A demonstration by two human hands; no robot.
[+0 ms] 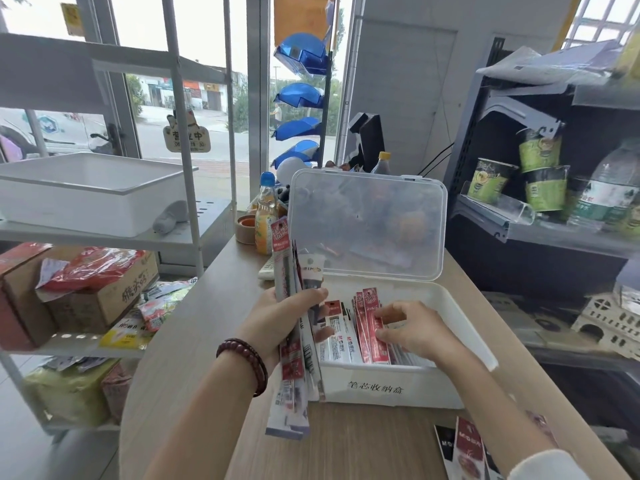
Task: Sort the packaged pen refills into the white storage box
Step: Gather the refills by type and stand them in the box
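Fingers (313, 293) of the left hand (280, 320) wrap firmly round a bundle of long, flat red-and-white plastic refill packets (292, 362), held upright beside the box, probably as stock waiting to be sorted. To its right the white rectangular plastic storage box (381, 389) sits on the pale wooden table (194, 341) with its clear lid (367, 220) propped back. Inside it, the right hand (415, 329) lays loosely curved fingertips on standing red packets (370, 299), seemingly parting the row; whether it pinches one I cannot tell.
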